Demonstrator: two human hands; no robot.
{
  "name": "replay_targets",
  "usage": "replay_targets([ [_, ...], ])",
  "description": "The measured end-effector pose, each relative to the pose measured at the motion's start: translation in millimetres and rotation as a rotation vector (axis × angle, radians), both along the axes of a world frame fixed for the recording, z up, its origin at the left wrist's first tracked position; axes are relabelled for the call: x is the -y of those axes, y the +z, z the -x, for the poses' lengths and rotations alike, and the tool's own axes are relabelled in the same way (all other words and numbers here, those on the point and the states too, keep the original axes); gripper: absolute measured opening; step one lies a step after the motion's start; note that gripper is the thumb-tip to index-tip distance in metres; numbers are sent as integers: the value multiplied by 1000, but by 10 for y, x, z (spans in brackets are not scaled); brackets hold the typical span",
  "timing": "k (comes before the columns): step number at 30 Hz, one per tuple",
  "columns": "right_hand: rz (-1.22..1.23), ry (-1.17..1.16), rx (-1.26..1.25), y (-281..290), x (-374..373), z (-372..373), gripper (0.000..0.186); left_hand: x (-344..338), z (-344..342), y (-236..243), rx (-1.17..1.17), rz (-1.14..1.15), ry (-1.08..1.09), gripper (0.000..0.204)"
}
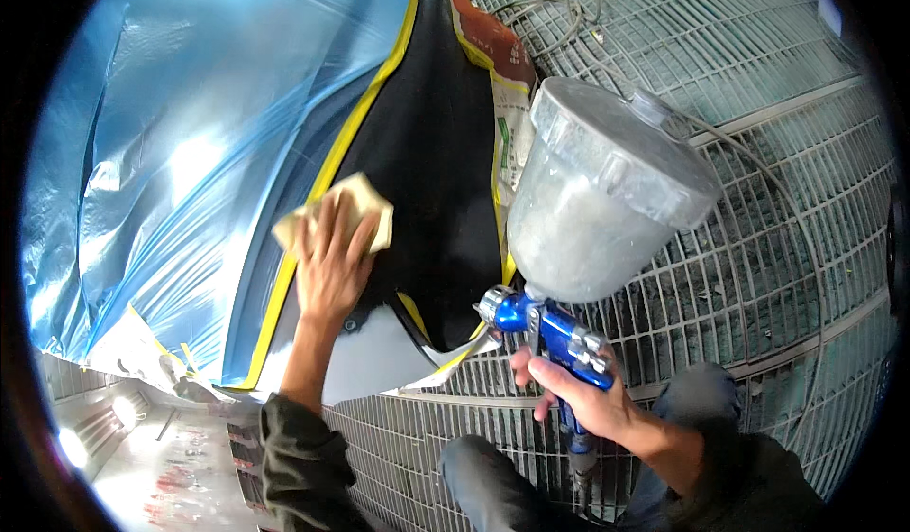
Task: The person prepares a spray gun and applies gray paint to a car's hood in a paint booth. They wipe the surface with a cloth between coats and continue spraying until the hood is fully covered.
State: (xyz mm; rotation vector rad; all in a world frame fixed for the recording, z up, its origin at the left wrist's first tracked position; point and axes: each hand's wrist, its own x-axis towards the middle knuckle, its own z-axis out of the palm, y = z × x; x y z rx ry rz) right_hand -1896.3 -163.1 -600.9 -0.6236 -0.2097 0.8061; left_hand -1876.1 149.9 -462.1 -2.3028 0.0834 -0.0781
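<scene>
My left hand (332, 266) lies over a folded cream cloth (362, 195), pressing it against the black curved panel (441, 143) and across the yellow masking tape (347, 146) on its left border. The fingers rest on top of the cloth, so its underside is hidden. Lower right, my right hand (592, 401) is wrapped round the grip of a blue spray gun (561, 335). A large, cloudy grey paint cup (592, 214) with a lid sits on top of the gun. The gun's silver nozzle (493, 302) points left, close to the panel's lower right edge.
Blue plastic film (199, 105) covers the body left of the tape. Printed masking sheets (512, 119) border the panel's right side. Beneath lies a metal floor grating (777, 276), with a grey hose (758, 162) running over it. My knees (483, 470) show at the bottom.
</scene>
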Motion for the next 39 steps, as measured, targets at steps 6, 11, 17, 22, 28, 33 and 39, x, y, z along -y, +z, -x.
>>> replay_targets([
  [6, 31, -190, 83, -90, -160, -429, 29, 92, -64, 22, 47, 172, -36, 56],
  [11, 126, -272, 174, -154, 224, -640, 21, -170, 567, -33, 71, 79, -16, 61],
  [17, 308, -400, 88, -289, 713, -765, 24, 197, -1359, -150, -45, 109, -315, 54],
  [22, 280, -445, 39, -207, 757, -812, 27, 168, -2430, -540, 14, -166, -269, 45],
  [28, 259, -448, 4, -119, 694, -840, 23, -244, -1833, -1335, -140, -382, -377, 40],
  [33, 284, -406, 30, -174, 638, -854, 33, 87, -1032, -824, -179, -21, -294, 33],
  [39, 205, -355, 19, -163, 492, -830, 41, 277, -1723, -210, 60, -150, -337, 34],
])
